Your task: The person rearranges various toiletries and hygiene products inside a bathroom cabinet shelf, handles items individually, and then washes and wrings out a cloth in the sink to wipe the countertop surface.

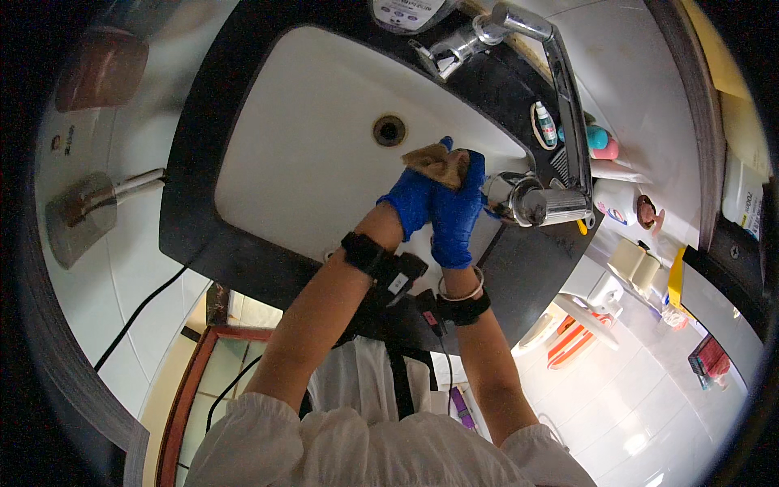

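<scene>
Both my hands wear blue gloves and are pressed together over the white sink basin point(300, 138). A crumpled brown cloth point(436, 165) is bunched between them, showing above the fingers. My left hand point(408, 201) closes around its near side, and my right hand point(458, 207) grips it from the right. Folds of the cloth hide some of the fingers. Close beside my right hand is the chrome spout head point(511, 197) of the faucet point(561, 89), which arches over from the back. The round drain point(389, 131) lies uncovered beyond the cloth.
A black countertop point(199, 187) surrounds the basin. Along its right side are a small bottle point(545, 123), a teal object point(596, 136) and a white bottle point(614, 200). A clear container point(81, 219) hangs at left. A black cable point(142, 316) runs down from the counter.
</scene>
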Tool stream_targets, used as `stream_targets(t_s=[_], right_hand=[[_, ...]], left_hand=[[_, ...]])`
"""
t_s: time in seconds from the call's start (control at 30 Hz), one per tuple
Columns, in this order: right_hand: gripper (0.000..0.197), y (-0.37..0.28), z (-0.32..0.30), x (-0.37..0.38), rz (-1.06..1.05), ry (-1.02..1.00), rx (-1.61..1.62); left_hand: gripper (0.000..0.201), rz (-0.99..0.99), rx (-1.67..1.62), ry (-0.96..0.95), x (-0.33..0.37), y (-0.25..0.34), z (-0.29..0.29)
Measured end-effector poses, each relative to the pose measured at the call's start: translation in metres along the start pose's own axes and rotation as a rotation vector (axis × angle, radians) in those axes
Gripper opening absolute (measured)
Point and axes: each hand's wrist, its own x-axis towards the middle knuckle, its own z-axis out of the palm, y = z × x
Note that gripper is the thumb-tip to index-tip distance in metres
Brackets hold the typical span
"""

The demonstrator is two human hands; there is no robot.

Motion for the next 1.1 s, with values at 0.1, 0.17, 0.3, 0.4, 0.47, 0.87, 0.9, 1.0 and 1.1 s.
stream_targets(t_s=[0.1,0.17,0.3,0.4,0.47,0.87,0.9,1.0,1.1], right_hand=[[0.049,-0.01,0.012,-0.008,-0.122,0.062,-0.069],[0.047,-0.012,-0.007,0.0,0.249,-0.009,0.296],[0.04,0.002,-0.027,0.024,-0.042,-0.062,0.351],[0.028,0.01,-0.054,0.025,0.181,-0.405,1.151],[0.029,0.009,-0.064,0.018,0.232,-0.357,1.258],[0.037,0.021,-0.053,-0.001,0.333,-0.323,0.246],[0.038,-0.004,-0.052,-0.001,0.243,-0.492,-0.026],[0.036,-0.039,-0.061,0.002,0.338,-0.451,0.107],[0.036,0.004,-0.082,0.012,0.329,-0.39,0.238]], left_hand=[[0.04,0.028,0.146,-0.046,-0.008,-0.023,0.01],[0.042,-0.061,-0.185,-0.089,-0.013,-0.005,-0.007],[0.058,-0.562,-1.389,-0.012,-0.004,0.031,-0.05],[0.043,-0.66,-1.164,-0.105,-0.007,0.039,-0.079],[0.043,-0.507,-0.988,-0.079,-0.013,0.032,-0.079],[0.04,-0.052,-0.339,-0.051,0.003,0.017,-0.058],[0.033,-0.106,-0.416,0.096,-0.001,0.005,-0.048],[0.032,-0.194,-0.42,0.118,-0.015,-0.003,-0.05],[0.031,-0.238,-0.249,-0.127,-0.019,0.004,-0.061]])
